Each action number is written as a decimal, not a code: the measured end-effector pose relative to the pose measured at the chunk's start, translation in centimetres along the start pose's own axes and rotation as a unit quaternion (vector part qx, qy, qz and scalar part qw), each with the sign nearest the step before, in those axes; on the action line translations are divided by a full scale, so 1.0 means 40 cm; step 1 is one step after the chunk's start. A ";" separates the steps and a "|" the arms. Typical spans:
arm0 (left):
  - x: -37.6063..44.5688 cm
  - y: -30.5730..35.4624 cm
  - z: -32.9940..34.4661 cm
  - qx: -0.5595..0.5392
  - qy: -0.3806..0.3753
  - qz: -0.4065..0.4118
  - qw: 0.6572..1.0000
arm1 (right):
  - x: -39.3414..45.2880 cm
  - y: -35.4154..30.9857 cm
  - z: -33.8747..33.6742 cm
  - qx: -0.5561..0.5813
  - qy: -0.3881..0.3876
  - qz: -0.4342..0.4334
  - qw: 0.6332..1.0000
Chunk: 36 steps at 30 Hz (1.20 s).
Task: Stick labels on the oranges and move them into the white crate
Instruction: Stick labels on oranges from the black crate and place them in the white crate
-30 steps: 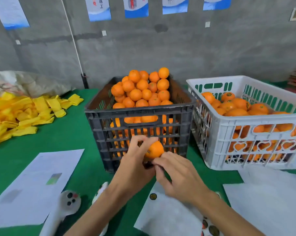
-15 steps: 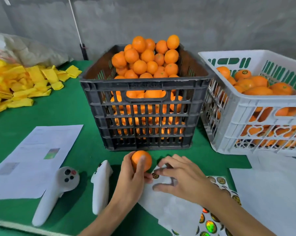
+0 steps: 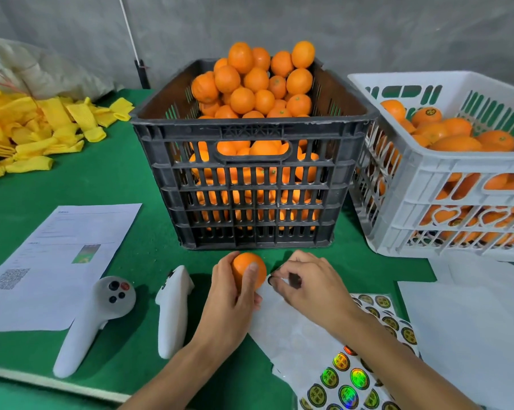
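Left hand (image 3: 229, 300) is wrapped round an orange (image 3: 247, 269), held just above the green table (image 3: 149, 250) in front of the black crate (image 3: 250, 184). Right hand (image 3: 306, 284) is curled, fingertips pinching at a round label (image 3: 270, 280) on the backing sheet (image 3: 294, 329); whether it's lifted can't be told. Risk: label could fold or tear if peeled crooked. White crate (image 3: 445, 187) sits to the right, part filled; two controllers (image 3: 102, 315) and a printed sheet (image 3: 63, 261) lie left, out of the way.
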State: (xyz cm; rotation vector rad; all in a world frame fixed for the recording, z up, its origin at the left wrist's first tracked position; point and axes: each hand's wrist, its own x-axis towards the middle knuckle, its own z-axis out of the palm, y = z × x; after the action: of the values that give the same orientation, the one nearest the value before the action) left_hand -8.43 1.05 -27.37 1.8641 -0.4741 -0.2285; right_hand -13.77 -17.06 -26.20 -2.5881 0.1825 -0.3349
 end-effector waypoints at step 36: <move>0.008 0.006 0.001 0.025 -0.001 0.020 0.999 | -0.021 -0.018 0.010 -0.095 -0.027 -0.039 0.994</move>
State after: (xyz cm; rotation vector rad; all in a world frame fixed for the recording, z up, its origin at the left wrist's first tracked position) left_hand -8.21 0.81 -27.14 1.9005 -0.5232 -0.1934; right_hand -14.44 -16.10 -26.34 -2.7942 0.0987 -0.2881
